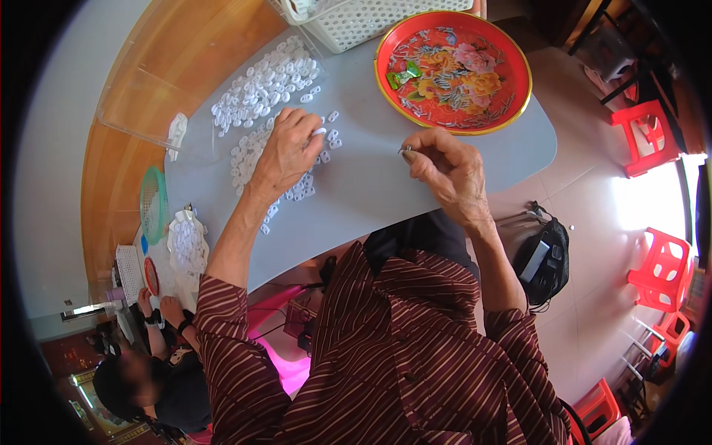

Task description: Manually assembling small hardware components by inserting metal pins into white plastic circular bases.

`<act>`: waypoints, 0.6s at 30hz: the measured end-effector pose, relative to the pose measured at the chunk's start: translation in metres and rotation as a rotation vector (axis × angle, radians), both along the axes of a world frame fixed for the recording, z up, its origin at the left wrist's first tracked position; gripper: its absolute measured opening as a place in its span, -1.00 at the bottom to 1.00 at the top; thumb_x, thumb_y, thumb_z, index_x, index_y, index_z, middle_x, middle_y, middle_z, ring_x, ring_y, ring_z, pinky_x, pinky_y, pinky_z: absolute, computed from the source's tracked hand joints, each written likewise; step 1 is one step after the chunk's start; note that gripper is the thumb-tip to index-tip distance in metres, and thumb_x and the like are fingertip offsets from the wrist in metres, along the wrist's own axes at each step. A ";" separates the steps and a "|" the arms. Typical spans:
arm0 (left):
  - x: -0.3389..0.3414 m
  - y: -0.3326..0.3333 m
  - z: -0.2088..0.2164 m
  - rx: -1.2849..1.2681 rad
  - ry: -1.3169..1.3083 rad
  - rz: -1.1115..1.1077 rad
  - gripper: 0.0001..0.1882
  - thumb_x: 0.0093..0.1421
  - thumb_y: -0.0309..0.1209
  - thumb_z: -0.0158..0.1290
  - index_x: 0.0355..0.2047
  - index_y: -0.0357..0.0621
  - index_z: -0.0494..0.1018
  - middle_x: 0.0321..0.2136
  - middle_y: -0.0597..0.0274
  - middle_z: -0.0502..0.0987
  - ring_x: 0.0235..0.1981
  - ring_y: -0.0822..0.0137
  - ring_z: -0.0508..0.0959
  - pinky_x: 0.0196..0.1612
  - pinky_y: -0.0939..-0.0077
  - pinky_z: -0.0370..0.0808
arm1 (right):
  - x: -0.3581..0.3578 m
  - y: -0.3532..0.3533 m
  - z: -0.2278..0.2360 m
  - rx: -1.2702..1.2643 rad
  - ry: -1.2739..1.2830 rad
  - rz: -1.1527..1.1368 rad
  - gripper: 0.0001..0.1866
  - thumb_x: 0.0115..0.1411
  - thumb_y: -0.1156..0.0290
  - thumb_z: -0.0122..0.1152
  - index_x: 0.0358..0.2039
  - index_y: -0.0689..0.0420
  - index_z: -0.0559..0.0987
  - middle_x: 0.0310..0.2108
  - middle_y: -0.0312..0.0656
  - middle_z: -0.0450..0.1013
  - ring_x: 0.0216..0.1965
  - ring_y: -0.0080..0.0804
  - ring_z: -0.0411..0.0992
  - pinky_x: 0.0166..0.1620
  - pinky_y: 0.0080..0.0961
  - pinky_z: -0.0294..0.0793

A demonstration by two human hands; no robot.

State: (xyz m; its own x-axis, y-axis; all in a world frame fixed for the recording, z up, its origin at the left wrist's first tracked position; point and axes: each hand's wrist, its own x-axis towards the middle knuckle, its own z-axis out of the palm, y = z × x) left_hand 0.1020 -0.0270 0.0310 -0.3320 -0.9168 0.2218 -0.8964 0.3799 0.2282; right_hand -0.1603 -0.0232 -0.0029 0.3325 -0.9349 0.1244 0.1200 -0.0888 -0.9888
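Observation:
My left hand (284,154) is closed over the small white plastic parts, with one white oval piece (319,132) pinched at its fingertips. My right hand (451,172) is apart from it, over the grey table, thumb and forefinger pressed on a tiny metal pin (406,149). Around and beneath the left hand lie many loose white parts with holes (302,190). Beyond them spreads a larger heap of glossy white oval parts (271,78). A round red tray (517,68) with a floral print and gold rim holds scattered small metal pins; a green wrapper (403,76) rests in it.
A white perforated basket (356,28) stands at the far edge of the grey table (356,178). Left are a green mesh basket (153,204) and a bag of white parts (188,245). A co-worker (163,371) sits lower left. Red stools (647,137) and a black bag (545,259) are right.

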 end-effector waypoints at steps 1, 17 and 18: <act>-0.004 0.004 0.001 -0.005 0.002 -0.009 -0.82 0.03 -0.53 0.04 -0.32 -0.27 0.41 -0.44 0.10 0.40 -0.31 0.17 0.39 -0.18 0.39 0.36 | 0.000 0.000 0.001 0.018 -0.008 0.021 -0.87 0.15 0.47 0.19 -0.36 0.27 0.49 -0.54 -0.40 0.36 -0.47 -0.70 0.29 -0.36 -0.75 0.31; -0.074 0.006 -0.003 0.657 1.051 -0.010 -0.78 0.23 -0.41 -0.05 -0.19 -0.31 0.42 -0.45 0.24 0.54 -0.41 0.49 0.50 -0.27 0.61 0.44 | 0.004 -0.009 -0.008 -0.029 -0.253 0.056 -0.90 0.21 0.55 0.06 -0.28 0.31 0.42 -0.29 -0.19 0.46 -0.31 -0.49 0.47 -0.25 -0.59 0.47; -0.074 0.007 -0.005 0.618 1.041 -0.023 -0.78 0.23 -0.43 -0.06 -0.19 -0.32 0.41 -0.43 0.23 0.55 -0.40 0.50 0.50 -0.27 0.61 0.44 | 0.004 -0.008 -0.007 -0.027 -0.251 0.054 -0.90 0.21 0.55 0.06 -0.28 0.31 0.42 -0.29 -0.19 0.46 -0.31 -0.49 0.47 -0.25 -0.59 0.47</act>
State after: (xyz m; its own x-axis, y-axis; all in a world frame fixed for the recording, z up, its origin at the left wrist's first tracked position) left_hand 0.0282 -0.0204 0.0260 -0.2732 -0.9585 -0.0809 -0.1703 -0.0346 0.9848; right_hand -0.1563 -0.0311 -0.0100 0.3376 -0.9118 0.2337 0.3670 -0.1011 -0.9247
